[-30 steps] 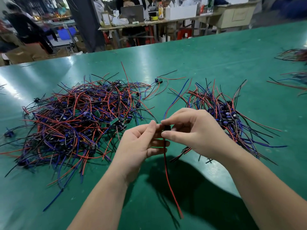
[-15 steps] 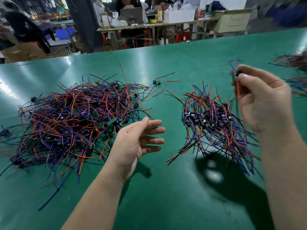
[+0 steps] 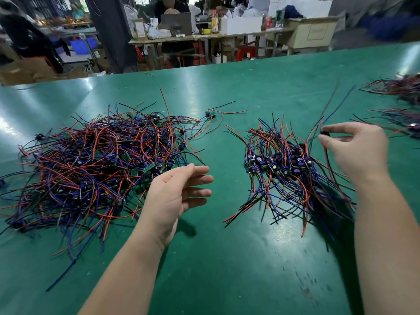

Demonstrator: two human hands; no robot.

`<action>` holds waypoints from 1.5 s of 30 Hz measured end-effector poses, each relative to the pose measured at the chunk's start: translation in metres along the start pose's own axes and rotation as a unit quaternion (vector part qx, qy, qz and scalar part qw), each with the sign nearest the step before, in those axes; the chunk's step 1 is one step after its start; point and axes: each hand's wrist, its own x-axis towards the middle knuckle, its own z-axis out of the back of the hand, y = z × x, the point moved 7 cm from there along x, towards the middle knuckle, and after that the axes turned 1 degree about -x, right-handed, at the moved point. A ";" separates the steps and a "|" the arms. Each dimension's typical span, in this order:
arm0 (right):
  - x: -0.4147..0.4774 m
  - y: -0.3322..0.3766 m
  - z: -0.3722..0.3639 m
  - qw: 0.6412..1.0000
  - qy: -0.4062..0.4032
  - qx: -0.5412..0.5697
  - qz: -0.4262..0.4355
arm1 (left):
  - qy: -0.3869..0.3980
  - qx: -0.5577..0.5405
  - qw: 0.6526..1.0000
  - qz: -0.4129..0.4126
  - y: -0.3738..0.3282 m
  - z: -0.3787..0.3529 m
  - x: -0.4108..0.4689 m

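Pinching a small wired module (image 3: 325,133) between thumb and forefinger, the right hand (image 3: 359,151) is holding it above the right pile (image 3: 284,164).
Its thin leads are trailing up and down from the pinch, over that pile's right edge; the left hand (image 3: 179,194) is hovering with fingers loosely spread, holding nothing, between the pile and the big tangle (image 3: 91,164) on the green table (image 3: 227,269).

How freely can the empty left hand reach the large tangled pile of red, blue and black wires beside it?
Probably yes. The left hand hovers open beside the large tangled pile of red, blue and black wires, with nothing between them. The right hand pinches a small black wired part.
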 end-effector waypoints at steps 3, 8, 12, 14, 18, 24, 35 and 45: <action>0.002 -0.002 -0.007 0.999 0.027 -0.025 -0.001 | -0.004 0.009 1.000 -0.004 -0.001 0.001 -0.001; 0.000 -0.010 -0.012 0.993 0.033 -0.115 -0.015 | -0.024 0.028 0.999 -0.005 -0.003 0.003 0.000; -0.001 -0.017 -0.014 0.988 0.035 -0.145 -0.040 | -0.041 0.051 0.998 -0.002 -0.001 0.006 0.002; -0.001 -0.021 -0.018 0.983 0.054 -0.170 -0.046 | -0.050 0.067 0.996 -0.012 -0.001 0.007 0.003; -0.002 -0.032 -0.026 0.967 0.102 -0.221 -0.072 | -0.137 0.269 0.947 -0.107 -0.013 0.023 0.002; -0.004 -0.039 -0.028 0.950 0.154 -0.252 -0.100 | -0.198 0.521 0.818 -0.142 -0.021 0.041 0.003; -0.028 0.050 -0.039 0.965 0.111 -0.196 0.134 | -0.221 0.683 0.697 -0.013 -0.007 0.063 0.010; -0.084 0.090 -0.088 0.933 0.244 -0.094 0.249 | -0.279 0.639 0.714 -0.064 -0.010 0.070 0.014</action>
